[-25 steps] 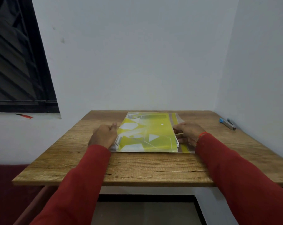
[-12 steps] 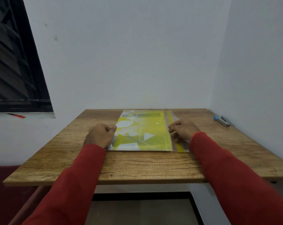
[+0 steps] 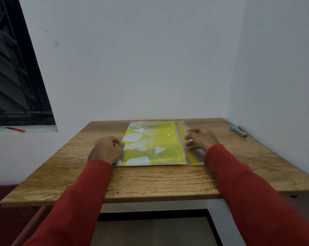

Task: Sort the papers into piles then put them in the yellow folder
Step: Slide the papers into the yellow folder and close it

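Against two white walls, a wooden table (image 3: 150, 183) is sitting in the corner, and a dark window (image 3: 11, 68) is showing on the left. Flat on the tabletop, toward its far middle, the yellow folder (image 3: 155, 144) is lying with a clear flap along its right edge. Red sleeves (image 3: 75, 206) are reaching in from below. At the folder's left edge the left hand (image 3: 106, 150) is curling its fingers onto the near corner, gripping it. At the right edge the right hand (image 3: 200, 140) is resting with fingers spread and relaxed on the flap. Near the right wall a stapler (image 3: 238, 131) is lying, well apart from the folder. On the sill a red pen (image 3: 15, 129) is lying.
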A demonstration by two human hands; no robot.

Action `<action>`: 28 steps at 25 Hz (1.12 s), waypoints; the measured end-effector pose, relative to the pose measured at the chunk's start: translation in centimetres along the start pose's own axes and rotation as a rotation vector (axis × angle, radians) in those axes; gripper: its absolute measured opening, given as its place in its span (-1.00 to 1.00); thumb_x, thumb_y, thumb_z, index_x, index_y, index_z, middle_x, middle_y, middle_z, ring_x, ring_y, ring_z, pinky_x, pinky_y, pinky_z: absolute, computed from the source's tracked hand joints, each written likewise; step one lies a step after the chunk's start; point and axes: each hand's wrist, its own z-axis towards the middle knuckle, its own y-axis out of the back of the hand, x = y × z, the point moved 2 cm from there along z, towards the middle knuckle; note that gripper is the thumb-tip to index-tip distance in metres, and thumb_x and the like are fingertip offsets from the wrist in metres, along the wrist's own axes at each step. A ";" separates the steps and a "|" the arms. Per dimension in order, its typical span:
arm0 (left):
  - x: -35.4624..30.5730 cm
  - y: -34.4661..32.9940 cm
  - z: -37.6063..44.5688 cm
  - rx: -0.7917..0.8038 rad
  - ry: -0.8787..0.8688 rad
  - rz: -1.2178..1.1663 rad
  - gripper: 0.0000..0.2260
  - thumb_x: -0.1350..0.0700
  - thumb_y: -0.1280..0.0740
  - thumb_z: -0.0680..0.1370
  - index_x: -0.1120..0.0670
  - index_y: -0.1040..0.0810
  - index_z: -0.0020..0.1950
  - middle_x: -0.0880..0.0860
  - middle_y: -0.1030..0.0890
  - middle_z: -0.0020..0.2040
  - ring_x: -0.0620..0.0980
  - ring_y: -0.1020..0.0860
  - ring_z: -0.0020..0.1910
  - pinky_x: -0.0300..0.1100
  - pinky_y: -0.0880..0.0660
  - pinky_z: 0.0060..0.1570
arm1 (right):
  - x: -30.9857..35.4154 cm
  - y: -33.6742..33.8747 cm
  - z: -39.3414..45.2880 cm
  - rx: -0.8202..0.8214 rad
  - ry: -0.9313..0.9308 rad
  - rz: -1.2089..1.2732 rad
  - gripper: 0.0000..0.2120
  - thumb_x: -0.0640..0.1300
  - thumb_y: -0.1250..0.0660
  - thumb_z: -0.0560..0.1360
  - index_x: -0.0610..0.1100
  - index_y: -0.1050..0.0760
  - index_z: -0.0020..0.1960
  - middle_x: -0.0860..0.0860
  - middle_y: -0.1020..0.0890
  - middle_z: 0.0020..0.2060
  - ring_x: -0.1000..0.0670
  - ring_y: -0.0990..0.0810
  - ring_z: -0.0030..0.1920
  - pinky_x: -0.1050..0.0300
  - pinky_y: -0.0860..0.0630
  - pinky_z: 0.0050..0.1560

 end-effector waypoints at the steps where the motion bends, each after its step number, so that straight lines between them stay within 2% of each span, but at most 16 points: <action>1: -0.4 -0.1 -0.4 0.048 -0.052 0.036 -0.83 -0.15 -0.39 0.50 -0.16 -0.65 0.04 -0.01 -0.60 0.18 0.05 -0.58 0.15 -0.08 -0.51 0.19 | -0.1 1.0 0.3 -0.101 0.048 -0.187 -0.74 -0.15 -0.30 0.58 -0.21 -0.56 0.22 -0.17 -0.65 0.08 -0.14 -0.65 -0.03 -0.05 -0.62 -0.01; 3: -1.1 -0.4 -1.1 0.119 -0.203 0.160 -0.73 -0.17 -0.39 0.52 -0.21 -0.62 0.21 -0.03 -0.50 0.34 0.06 -0.45 0.34 -0.02 -0.40 0.32 | -0.4 2.3 0.2 -0.159 0.033 -0.559 -0.53 0.12 -0.32 0.55 -0.12 -0.49 0.36 -0.12 -0.54 0.33 -0.18 -0.49 0.31 -0.10 -0.46 0.31; 6: -2.4 0.1 -2.5 0.143 -0.280 0.313 -0.70 -0.25 -0.30 0.54 -0.25 -0.61 0.23 -0.08 -0.49 0.39 0.05 -0.37 0.39 0.05 -0.34 0.34 | -1.1 2.9 -0.5 -0.052 -0.057 -0.780 -0.28 0.36 -0.29 0.48 -0.09 -0.38 0.45 -0.11 -0.42 0.44 -0.22 -0.34 0.43 -0.15 -0.32 0.38; 8: -3.5 0.3 -3.9 0.140 -0.294 0.469 -0.61 -0.38 -0.21 0.52 -0.26 -0.62 0.22 -0.05 -0.54 0.33 0.04 -0.40 0.35 0.08 -0.32 0.30 | -1.0 3.0 -0.8 -0.017 -0.037 -0.801 -0.24 0.38 -0.32 0.45 -0.06 -0.34 0.48 -0.08 -0.41 0.46 -0.21 -0.32 0.45 -0.16 -0.29 0.38; 10: -4.5 -0.1 -5.6 0.134 -0.361 0.579 -0.43 -0.54 -0.05 0.46 -0.27 -0.62 0.19 -0.08 -0.59 0.21 0.02 -0.45 0.27 0.12 -0.29 0.23 | -0.7 3.5 -0.5 -0.018 -0.012 -0.860 -0.29 0.32 -0.35 0.47 0.00 -0.32 0.49 -0.06 -0.41 0.46 -0.20 -0.32 0.46 -0.18 -0.26 0.38; 12: -6.3 0.0 -6.3 0.127 -0.445 0.484 -0.33 -0.59 0.05 0.42 -0.25 -0.65 0.12 -0.12 -0.66 0.01 -0.04 -0.54 0.12 0.09 -0.35 0.18 | -0.3 4.1 0.4 0.041 0.006 -0.940 -0.38 0.22 -0.37 0.51 0.04 -0.34 0.49 -0.05 -0.42 0.45 -0.19 -0.35 0.45 -0.19 -0.28 0.42; 14: -7.7 0.2 -5.2 0.137 -0.501 0.297 -0.39 -0.55 -0.04 0.45 -0.20 -0.68 0.07 -0.12 -0.69 -0.11 -0.10 -0.61 -0.01 -0.01 -0.48 0.11 | -0.1 4.7 1.6 0.096 0.017 -0.962 -0.45 0.11 -0.39 0.52 0.06 -0.37 0.48 -0.06 -0.44 0.45 -0.16 -0.42 0.42 -0.15 -0.37 0.41; 15: -8.3 -0.2 -4.0 0.162 -0.543 0.249 -0.42 -0.53 -0.08 0.45 -0.19 -0.67 0.09 -0.12 -0.70 -0.04 -0.10 -0.62 0.04 -0.02 -0.51 0.11 | 0.1 4.9 2.1 0.094 0.022 -0.933 -0.49 0.08 -0.36 0.55 0.04 -0.39 0.46 -0.08 -0.46 0.44 -0.16 -0.45 0.39 -0.10 -0.41 0.39; 16: -8.7 -0.9 -2.8 0.234 -0.591 0.253 -0.41 -0.53 -0.09 0.43 -0.21 -0.64 0.17 -0.11 -0.67 0.15 -0.08 -0.58 0.20 0.02 -0.48 0.21 | 0.3 5.1 2.6 0.086 0.029 -0.884 -0.54 0.08 -0.32 0.58 -0.01 -0.42 0.44 -0.11 -0.48 0.42 -0.16 -0.48 0.37 -0.05 -0.42 0.37; 18: -8.9 -3.0 -1.3 0.489 -0.612 0.382 -0.31 -0.56 -0.04 0.38 -0.31 -0.43 0.41 -0.08 -0.37 0.53 0.04 -0.28 0.53 0.20 -0.21 0.46 | 0.7 4.9 3.4 0.083 0.046 -0.813 -0.50 0.19 -0.24 0.61 -0.09 -0.44 0.42 -0.13 -0.50 0.39 -0.16 -0.49 0.35 0.00 -0.42 0.34; 19: -8.7 -4.1 -1.1 0.584 -0.591 0.455 -0.29 -0.59 -0.02 0.38 -0.37 -0.30 0.48 -0.09 -0.23 0.60 0.09 -0.17 0.58 0.26 -0.10 0.48 | 0.8 4.5 3.8 0.101 0.054 -0.816 -0.42 0.26 -0.23 0.59 -0.10 -0.43 0.44 -0.12 -0.49 0.41 -0.15 -0.47 0.37 -0.01 -0.40 0.36; 20: -8.5 -4.7 -1.2 0.622 -0.580 0.507 -0.29 -0.60 0.00 0.39 -0.40 -0.21 0.50 -0.10 -0.19 0.61 0.11 -0.16 0.58 0.29 -0.09 0.47 | 1.1 4.0 4.2 0.122 0.064 -0.844 -0.36 0.31 -0.23 0.57 -0.10 -0.39 0.47 -0.11 -0.45 0.45 -0.15 -0.44 0.41 -0.03 -0.37 0.39; 24: -9.6 -4.8 -2.0 0.452 -0.666 0.639 -0.26 -0.66 0.10 0.33 -0.40 -0.30 0.41 -0.06 -0.44 0.39 0.10 -0.42 0.34 0.21 -0.34 0.27 | 3.0 0.8 6.5 0.251 0.198 -0.978 -0.35 0.24 -0.29 0.57 -0.07 -0.31 0.54 -0.10 -0.38 0.51 -0.13 -0.37 0.48 0.03 -0.30 0.43; 27: -10.9 -5.2 -1.3 0.389 -0.687 0.596 -0.35 -0.59 0.08 0.42 -0.32 -0.46 0.31 -0.02 -0.52 0.21 0.08 -0.46 0.27 0.14 -0.35 0.23 | 3.0 -2.1 7.0 0.326 0.297 -0.930 -0.30 0.32 -0.27 0.54 0.00 -0.27 0.56 -0.06 -0.36 0.52 -0.11 -0.34 0.50 0.03 -0.27 0.44; 28: -10.9 -5.7 -1.0 0.375 -0.691 0.566 -0.37 -0.56 0.08 0.44 -0.30 -0.47 0.30 -0.02 -0.51 0.21 0.07 -0.45 0.29 0.13 -0.33 0.25 | 2.3 -2.9 6.9 0.334 0.337 -0.921 -0.30 0.36 -0.23 0.53 0.04 -0.26 0.56 -0.05 -0.35 0.53 -0.10 -0.33 0.50 0.00 -0.26 0.46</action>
